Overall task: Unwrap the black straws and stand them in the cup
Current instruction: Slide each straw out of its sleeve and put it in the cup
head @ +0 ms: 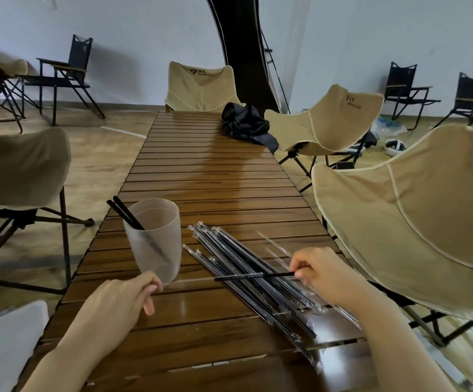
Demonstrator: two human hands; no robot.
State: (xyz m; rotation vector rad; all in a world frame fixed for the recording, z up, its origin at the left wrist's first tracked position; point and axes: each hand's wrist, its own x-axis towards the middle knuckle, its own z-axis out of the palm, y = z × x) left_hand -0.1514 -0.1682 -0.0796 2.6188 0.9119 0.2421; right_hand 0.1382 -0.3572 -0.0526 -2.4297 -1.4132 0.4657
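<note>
Right hand (322,274) pinches a half-sheathed straw (277,275); left hand (122,295) clamps its grip on the faint wrapper (192,278) near the left edge of the table (215,179).

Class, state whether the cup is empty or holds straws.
Holds straws: two black straws lean inside the cup, tops above its rim.

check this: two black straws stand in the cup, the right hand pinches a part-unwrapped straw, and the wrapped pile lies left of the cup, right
No: the head view shows the wrapped pile right of the cup, not left. Two black straws do stand in it, and the right hand pinches a part-unwrapped straw.
</note>
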